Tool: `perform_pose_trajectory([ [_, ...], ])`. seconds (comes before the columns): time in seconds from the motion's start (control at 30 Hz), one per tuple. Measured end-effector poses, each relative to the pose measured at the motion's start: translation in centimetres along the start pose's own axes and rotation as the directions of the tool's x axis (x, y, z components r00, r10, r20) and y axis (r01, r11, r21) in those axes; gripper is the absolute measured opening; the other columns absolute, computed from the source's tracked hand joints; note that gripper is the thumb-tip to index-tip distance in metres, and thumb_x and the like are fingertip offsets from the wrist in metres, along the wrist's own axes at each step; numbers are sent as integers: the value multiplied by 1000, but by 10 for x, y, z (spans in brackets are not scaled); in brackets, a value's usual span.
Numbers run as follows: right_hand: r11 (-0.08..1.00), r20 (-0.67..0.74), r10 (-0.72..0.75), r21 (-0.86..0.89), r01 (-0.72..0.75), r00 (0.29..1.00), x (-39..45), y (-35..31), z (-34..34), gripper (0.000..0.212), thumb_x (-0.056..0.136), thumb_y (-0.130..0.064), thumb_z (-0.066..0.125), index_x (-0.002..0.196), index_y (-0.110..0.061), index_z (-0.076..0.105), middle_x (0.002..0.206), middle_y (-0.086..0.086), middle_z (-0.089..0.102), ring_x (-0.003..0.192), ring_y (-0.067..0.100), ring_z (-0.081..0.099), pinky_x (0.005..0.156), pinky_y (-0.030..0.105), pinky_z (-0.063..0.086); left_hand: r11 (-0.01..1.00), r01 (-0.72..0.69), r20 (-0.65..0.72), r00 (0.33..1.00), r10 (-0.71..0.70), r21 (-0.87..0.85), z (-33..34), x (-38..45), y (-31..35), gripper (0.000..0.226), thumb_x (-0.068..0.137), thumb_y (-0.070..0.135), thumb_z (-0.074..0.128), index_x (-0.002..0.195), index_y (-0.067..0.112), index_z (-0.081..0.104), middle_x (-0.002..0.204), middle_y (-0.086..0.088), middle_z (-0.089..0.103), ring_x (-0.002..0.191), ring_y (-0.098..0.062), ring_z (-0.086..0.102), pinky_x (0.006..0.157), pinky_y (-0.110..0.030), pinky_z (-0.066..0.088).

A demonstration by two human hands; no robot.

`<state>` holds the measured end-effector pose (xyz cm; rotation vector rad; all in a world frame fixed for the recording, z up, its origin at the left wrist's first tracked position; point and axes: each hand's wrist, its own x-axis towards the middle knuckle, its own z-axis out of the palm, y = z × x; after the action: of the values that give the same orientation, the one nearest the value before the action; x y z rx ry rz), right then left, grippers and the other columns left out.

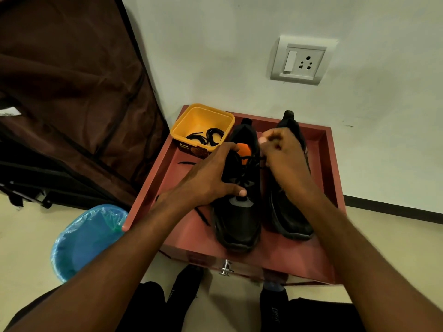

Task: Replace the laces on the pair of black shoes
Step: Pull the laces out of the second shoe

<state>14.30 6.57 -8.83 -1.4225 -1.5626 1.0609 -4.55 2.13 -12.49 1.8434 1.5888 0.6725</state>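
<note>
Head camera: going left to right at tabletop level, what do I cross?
Blue bin → yellow tub holding black laces → left hand gripping the left shoe → right hand pinching its lace → right shoe → tray's right rim.

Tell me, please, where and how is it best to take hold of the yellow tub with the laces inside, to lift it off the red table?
Probably grip the yellow tub by its near-left rim, coming from above and from the left. Its mouth is open and faces up, the coiled black laces lie low inside, and that side is free. The left shoe and the left hand crowd its right side.
</note>
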Motion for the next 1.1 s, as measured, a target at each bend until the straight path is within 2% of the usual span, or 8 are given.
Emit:
perform_pose_trajectory([
  [0.13, 874, 171, -147, -439, 208, 974, -3, 14, 9, 36, 87, -43, 79, 112, -24, 60, 103, -8, 58, 91, 7, 56, 75, 26, 48, 999, -31, 3, 1000, 31, -17, 0, -1, 1, 97, 73, 40, 92, 148, 33, 30, 138, 20, 43, 122, -8, 51, 85, -22, 49],
  [0.4, 800, 88, -239, -547, 247, 967, 0, 8, -2, 8, 94, -22, 73, 91, -25, 79, 85, -9, 71, 77, 8, 66, 68, 26, 54, 999, -31, -1, 1000, 31, 13, 1, 0, -1, 95, 72, 43, 92, 145, 38, 30, 138, 21, 43, 124, -10, 52, 92, -32, 54],
  [0.5, 990, -8, -64, 123, 64, 998, 3, 1, -5, 9, 97, -16, 68, 94, -18, 77, 93, -6, 75, 86, 9, 69, 78, 20, 52, 1000, -15, 4, 1000, 15, 13, 0, 0, -2, 99, 71, 47, 91, 148, 36, 29, 148, 13, 45, 130, -15, 51, 94, -36, 54],
  [0.57, 653, 141, 57, 744, -144, 988, 6, -6, -11, 14, 104, -19, 55, 99, -13, 68, 100, 2, 72, 100, 20, 68, 85, 31, 52, 1000, -14, 6, 1000, 14, 4, -1, 0, -2, 99, 71, 47, 91, 148, 34, 30, 151, 10, 44, 134, -15, 49, 100, -42, 53],
  [0.67, 386, 210, 112, 892, -237, 971, 9, -5, -15, 21, 110, -22, 44, 98, -12, 58, 88, 4, 66, 91, 24, 71, 83, 40, 55, 1000, -25, 2, 1000, 25, 14, -1, 0, -2, 98, 72, 46, 91, 148, 35, 30, 150, 13, 43, 134, -14, 48, 101, -40, 52],
  [0.8, 984, -13, 77, 161, -74, 997, 1, 0, -4, 19, 106, -32, 57, 113, -15, 61, 84, -1, 61, 72, 11, 61, 73, 26, 51, 999, -32, 5, 999, 32, 4, 0, 1, -4, 100, 72, 46, 91, 149, 37, 29, 151, 15, 42, 136, -12, 47, 105, -40, 52],
  [0.9, 912, 115, -85, -392, 124, 990, 0, 14, 8, 24, 95, -35, 73, 111, -20, 63, 100, -3, 57, 87, 11, 56, 75, 25, 46, 999, -49, -5, 999, 49, 5, 2, 1, -3, 99, 72, 44, 92, 148, 38, 29, 145, 22, 41, 133, -7, 47, 104, -40, 52],
  [1.1, 837, 79, -167, -515, 184, 983, 2, 18, 9, 13, 96, -21, 73, 85, -16, 68, 91, -2, 63, 79, 8, 56, 72, 31, 51, 998, -58, -6, 998, 58, 11, 3, 2, -6, 99, 71, 47, 91, 149, 37, 30, 150, 16, 43, 135, -10, 48, 104, -43, 52],
])
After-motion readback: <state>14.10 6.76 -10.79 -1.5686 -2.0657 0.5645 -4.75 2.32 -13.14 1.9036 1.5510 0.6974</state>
